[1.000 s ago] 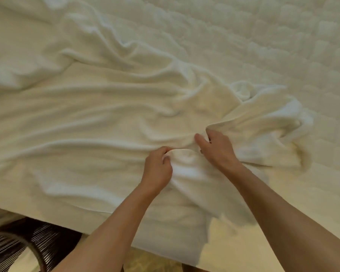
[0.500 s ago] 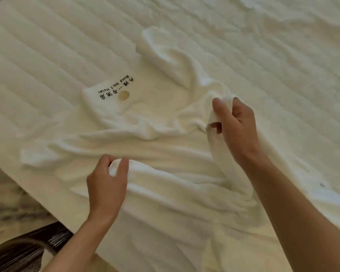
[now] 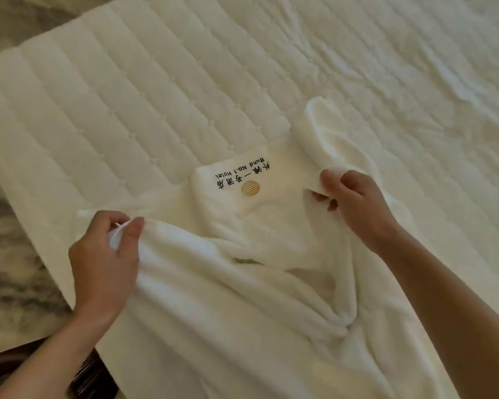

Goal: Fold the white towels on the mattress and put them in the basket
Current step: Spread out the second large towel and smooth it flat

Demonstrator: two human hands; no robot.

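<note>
White towel (image 3: pixel 242 295), just one, rumpled on the mattress (image 3: pixel 127 96); left grip (image 3: pixel 104 263) and right grip (image 3: pixel 357 205) each pinch its edge.

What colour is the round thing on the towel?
Gold with thin stripes: the round logo, best seen in the head view.

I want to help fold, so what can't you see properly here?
Head view:
- Dark ribbed thing, maybe the basket: cut by the bottom edge, crossed by the left forearm.
- White towel: its near end runs off the bottom edge.
- Towel edges pinched by the left hand and right hand: partly hidden inside the grips.
</note>
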